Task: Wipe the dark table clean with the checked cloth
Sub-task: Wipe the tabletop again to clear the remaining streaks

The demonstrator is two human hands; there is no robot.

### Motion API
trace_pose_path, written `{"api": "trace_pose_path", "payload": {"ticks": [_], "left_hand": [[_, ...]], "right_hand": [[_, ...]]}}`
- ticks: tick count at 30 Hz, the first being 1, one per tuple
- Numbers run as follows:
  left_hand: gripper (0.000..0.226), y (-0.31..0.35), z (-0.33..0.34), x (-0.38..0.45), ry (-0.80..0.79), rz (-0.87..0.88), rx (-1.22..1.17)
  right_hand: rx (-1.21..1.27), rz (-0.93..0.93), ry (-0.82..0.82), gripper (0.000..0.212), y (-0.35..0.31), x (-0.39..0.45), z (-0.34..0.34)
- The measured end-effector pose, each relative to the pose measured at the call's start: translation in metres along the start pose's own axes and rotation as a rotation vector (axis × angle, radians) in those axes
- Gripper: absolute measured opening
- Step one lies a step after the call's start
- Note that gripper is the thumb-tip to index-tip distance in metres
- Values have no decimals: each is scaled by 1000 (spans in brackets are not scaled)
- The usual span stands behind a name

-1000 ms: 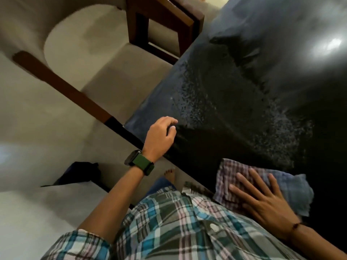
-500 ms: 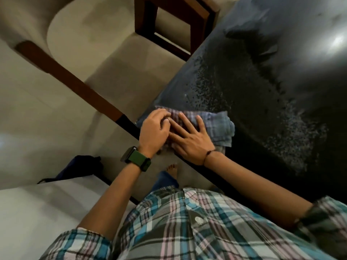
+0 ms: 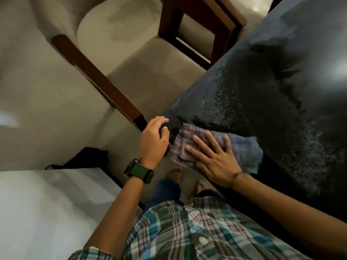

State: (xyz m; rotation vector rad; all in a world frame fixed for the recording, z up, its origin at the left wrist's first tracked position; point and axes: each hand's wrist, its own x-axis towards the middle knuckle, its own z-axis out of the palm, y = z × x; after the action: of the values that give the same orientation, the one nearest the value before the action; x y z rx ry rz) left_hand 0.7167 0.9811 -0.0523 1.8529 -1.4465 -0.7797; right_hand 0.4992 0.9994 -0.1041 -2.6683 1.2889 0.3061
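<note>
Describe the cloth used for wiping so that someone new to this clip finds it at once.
Start at the dark table filling the right side and follow its near corner. There the checked cloth lies flat under the right hand, beside the left hand. It is the only pale, purple-and-blue checked fabric on the glossy black top.

The surface (image 3: 272,102) is glossy black, speckled with pale grey flecks and dulled by a hazy grey film toward its near edge. The cloth (image 3: 242,149) is checked — faded purple and white at one end, washed blue-grey at the other. The shirt (image 3: 187,231) is plaid in teal, dark green, white and pink. The watch strap (image 3: 139,170) is olive green with a black case. The chair frame (image 3: 197,21) is reddish-brown wood — its cushions beige. The floor (image 3: 47,100) is plain light grey.
</note>
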Motion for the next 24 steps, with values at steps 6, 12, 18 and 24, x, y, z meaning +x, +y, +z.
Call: {"api": "trace_pose_path", "payload": {"ticks": [6,12,18,24], "left_hand": [[28,9,0,-5,34,-12,37],[28,16,5,-12,23,11,38],[28,14,11,-24,40,-52,15],[29,8,10,-30,100,-108,-1]], "right_hand": [[-50,-83,-22,59,-34,147,-42],[-11,-105,15,57,-26,80,-22],[-31,-88,24,53,11,-86,23],[-11,-124,-24,54,9,-43,10]]}}
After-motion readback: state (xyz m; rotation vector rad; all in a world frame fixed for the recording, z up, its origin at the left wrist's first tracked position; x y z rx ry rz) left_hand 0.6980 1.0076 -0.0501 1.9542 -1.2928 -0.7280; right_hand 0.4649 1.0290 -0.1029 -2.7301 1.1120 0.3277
